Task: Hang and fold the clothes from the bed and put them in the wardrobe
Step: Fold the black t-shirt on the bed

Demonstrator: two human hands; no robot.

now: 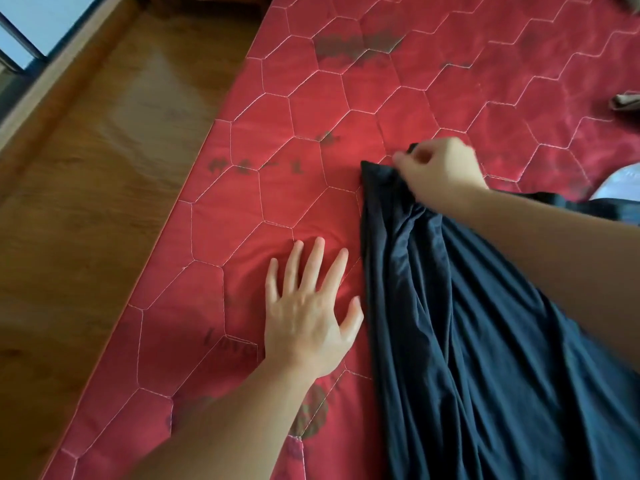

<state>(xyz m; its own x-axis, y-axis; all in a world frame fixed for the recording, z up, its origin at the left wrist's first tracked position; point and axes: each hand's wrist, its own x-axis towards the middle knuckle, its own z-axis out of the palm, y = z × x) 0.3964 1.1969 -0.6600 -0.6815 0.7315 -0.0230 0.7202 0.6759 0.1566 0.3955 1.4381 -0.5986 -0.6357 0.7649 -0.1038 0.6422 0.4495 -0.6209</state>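
From the head camera, a bed covered by a red quilted bedspread [304, 109] stitched in pale hexagons, with dark printed patches, fills most of the view; its long edge runs diagonally beside a glossy wooden floor [86, 202], and a window frame [24, 43] shows at the upper left. A dark navy garment [467, 341] lies rumpled on the bedspread at the lower right. The left hand [308, 317] rests flat on the bedspread just beside the garment, fingers spread wide. The right hand [440, 171] pinches the garment's far edge with curled fingers. A beige cloth [625, 102] peeks in at the right edge.
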